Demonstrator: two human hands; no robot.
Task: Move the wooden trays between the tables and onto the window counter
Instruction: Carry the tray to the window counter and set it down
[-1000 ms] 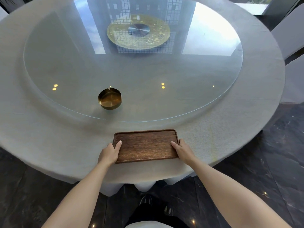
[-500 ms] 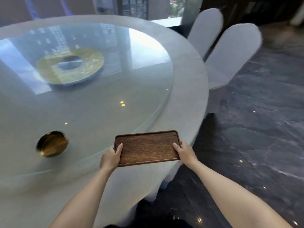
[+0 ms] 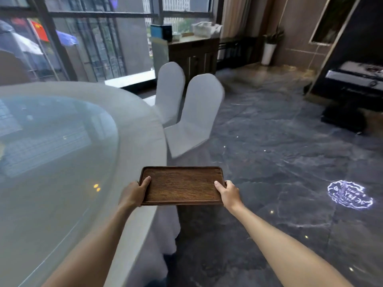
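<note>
A dark wooden tray (image 3: pixel 181 185), rectangular and empty, hangs level in the air just past the right edge of the round table (image 3: pixel 143 129). My left hand (image 3: pixel 133 194) grips its left short side, thumb on top. My right hand (image 3: pixel 229 193) grips its right short side the same way. The tray is clear of the tablecloth, over the dark floor. A white window ledge (image 3: pixel 129 79) runs below the windows, behind the table.
Two white-covered chairs (image 3: pixel 194 114) stand at the table's right side, just beyond the tray. A wooden cabinet (image 3: pixel 193 53) with boxes on top sits by the window. Dark marble floor (image 3: pixel 279 152) spreads to the right, with a dark stand (image 3: pixel 352 94) far right.
The tray has been lifted off the table and carried right, past its edge. My view has swung right and up, so the chairs, window and floor now show; the brass bowl is out of view.
</note>
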